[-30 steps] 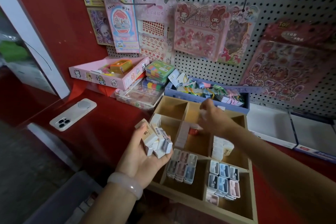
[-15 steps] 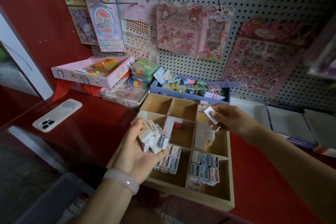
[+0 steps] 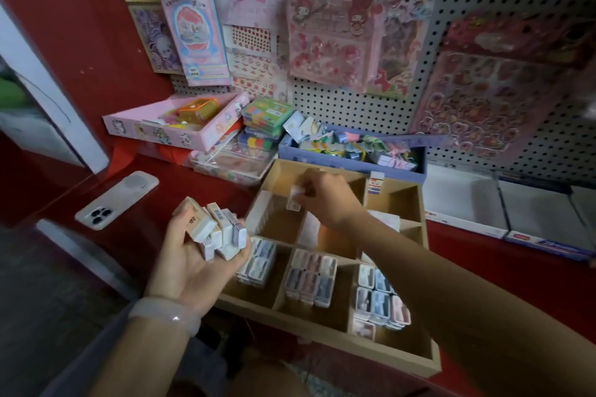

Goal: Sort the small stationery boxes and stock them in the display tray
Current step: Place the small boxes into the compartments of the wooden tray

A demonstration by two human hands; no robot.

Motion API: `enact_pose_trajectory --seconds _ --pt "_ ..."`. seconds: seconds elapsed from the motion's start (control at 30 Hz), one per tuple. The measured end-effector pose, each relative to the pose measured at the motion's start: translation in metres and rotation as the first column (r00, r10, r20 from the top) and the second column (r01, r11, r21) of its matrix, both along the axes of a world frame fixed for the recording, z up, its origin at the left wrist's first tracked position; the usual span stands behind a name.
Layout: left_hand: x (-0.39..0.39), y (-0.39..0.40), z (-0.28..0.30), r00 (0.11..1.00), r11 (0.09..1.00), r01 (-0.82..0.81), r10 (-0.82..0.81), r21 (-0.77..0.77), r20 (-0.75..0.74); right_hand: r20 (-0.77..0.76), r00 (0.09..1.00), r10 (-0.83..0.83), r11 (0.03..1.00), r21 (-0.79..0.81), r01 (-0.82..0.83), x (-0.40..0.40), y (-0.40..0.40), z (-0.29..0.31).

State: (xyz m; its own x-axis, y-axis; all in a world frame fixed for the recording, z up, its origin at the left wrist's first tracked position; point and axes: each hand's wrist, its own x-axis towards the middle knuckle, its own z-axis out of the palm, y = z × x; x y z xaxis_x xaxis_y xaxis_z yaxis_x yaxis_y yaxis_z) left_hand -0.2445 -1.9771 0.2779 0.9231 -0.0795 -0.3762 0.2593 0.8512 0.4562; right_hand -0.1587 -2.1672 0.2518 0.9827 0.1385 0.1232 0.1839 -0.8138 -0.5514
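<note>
Head view, read from left to right. A white phone (image 3: 116, 200) is seen lying camera-side up on the red counter (image 3: 135, 235), to the left of and beyond the left hand. The left hand (image 3: 196, 255) (a pale bangle (image 3: 164, 316) is worn at its wrist) is held palm up, its fingers curled round a bundle of small white boxes (image 3: 214, 230), which is kept just off the left edge of the wooden display tray (image 3: 325, 345). Beyond this hand, a pink carton (image 3: 180, 126) and a stack of coloured packs (image 3: 266, 116) are set against the pegboard (image 3: 354, 100). The right hand (image 3: 325, 200) is reached over the tray's rear compartments, and a single small box (image 3: 295, 198) is pinched upright between its thumb and fingers, above a rear-left cell (contact with the tray floor cannot be told). Below the right forearm, the three near compartments are shown filled with rows of blister-packed items (image 3: 311, 280). One further box (image 3: 375, 182) is stood against the rear wall, just right of the right hand. A blue bin (image 3: 354, 158) of mixed goods is placed directly behind the tray.
</note>
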Motion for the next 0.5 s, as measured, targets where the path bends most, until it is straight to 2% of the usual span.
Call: enact_pose_trajectory --seconds 0.17,0.5 --pt "0.008 0.018 -0.001 0.997 0.997 -0.062 0.064 0.049 -0.047 -0.03 0.998 -0.05 0.969 -0.242 0.041 0.028 0.041 -0.025" --pt "0.017 0.035 -0.019 1.0 0.999 -0.01 0.009 -0.039 -0.028 -0.078 0.987 -0.144 0.928 -0.356 0.107 0.034 0.064 -0.035"
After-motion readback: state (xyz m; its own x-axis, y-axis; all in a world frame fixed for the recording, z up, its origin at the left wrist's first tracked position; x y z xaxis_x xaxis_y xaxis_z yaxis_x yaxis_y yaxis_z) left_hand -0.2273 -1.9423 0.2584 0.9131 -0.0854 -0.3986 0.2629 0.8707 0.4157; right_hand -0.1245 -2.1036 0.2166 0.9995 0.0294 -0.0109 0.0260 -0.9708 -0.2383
